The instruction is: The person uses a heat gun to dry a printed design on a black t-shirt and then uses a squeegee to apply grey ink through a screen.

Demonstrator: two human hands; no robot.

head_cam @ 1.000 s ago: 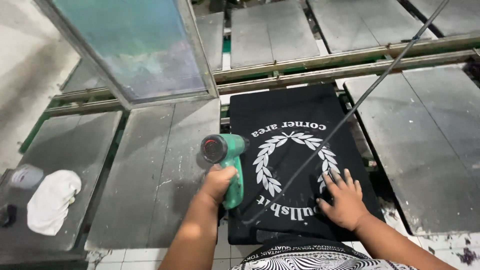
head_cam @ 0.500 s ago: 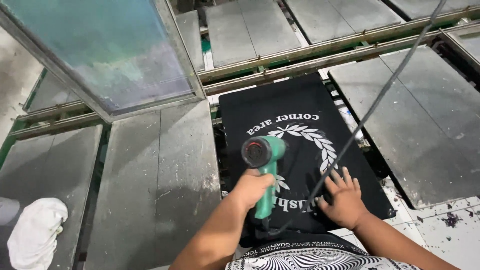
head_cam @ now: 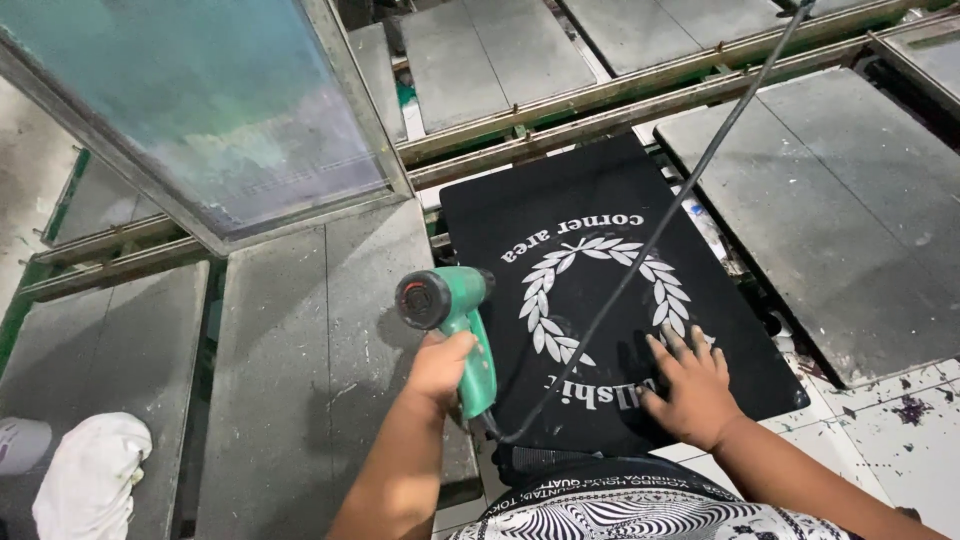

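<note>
My left hand [head_cam: 440,368] grips the handle of a green heat gun [head_cam: 452,312], its round nozzle raised and pointing back towards the camera, to the left of the print. A black cord [head_cam: 650,235] runs from the gun's base up and away to the top right. My right hand [head_cam: 690,385] lies flat, fingers spread, on a black shirt [head_cam: 620,210] stretched over a platen, pressing on the lower right of its white wreath print [head_cam: 600,290].
Grey platens surround the shirt: one at the left [head_cam: 310,370], another at the right [head_cam: 840,210], more behind. A framed printing screen [head_cam: 190,110] tilts up at the top left. A white rag [head_cam: 95,475] lies at the bottom left. Metal rails [head_cam: 640,100] cross the back.
The heat gun has swung from over the print to the shirt's left edge. My right hand stays flat on the shirt. The view has shifted a little.
</note>
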